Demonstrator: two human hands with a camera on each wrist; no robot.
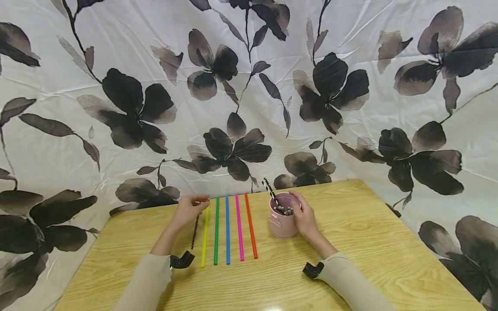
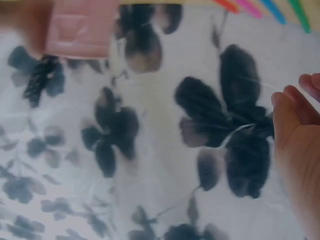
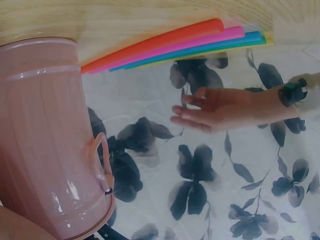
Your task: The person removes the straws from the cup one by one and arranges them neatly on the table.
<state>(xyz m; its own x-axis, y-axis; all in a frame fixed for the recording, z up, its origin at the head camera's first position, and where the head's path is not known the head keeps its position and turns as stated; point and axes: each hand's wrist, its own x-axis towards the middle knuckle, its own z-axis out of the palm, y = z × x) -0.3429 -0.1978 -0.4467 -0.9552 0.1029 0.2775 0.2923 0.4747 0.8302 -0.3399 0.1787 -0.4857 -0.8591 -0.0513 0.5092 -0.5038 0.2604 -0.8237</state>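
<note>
On the right, my right hand (image 1: 305,218) holds a small pink metal bucket (image 1: 283,226) by its side, thumb at the rim. Inside the bucket stand black-and-white patterned straws (image 1: 271,191), one or more sticking up well above the rest. My left hand (image 1: 190,211) is raised over the far end of a black patterned straw (image 1: 194,235), fingers loosely extended with nothing in them. Beside that straw lie a yellow straw (image 1: 204,242), a green straw (image 1: 216,233), a blue straw (image 1: 227,233), a pink straw (image 1: 239,233) and a red straw (image 1: 251,229), side by side.
The wooden table (image 1: 350,259) ends at the back against a white cloth (image 1: 272,112) with dark flower prints. Between the red straw and the bucket runs a strip of bare wood. A black wrist device (image 1: 182,260) sits at the left sleeve, another (image 1: 313,270) at the right.
</note>
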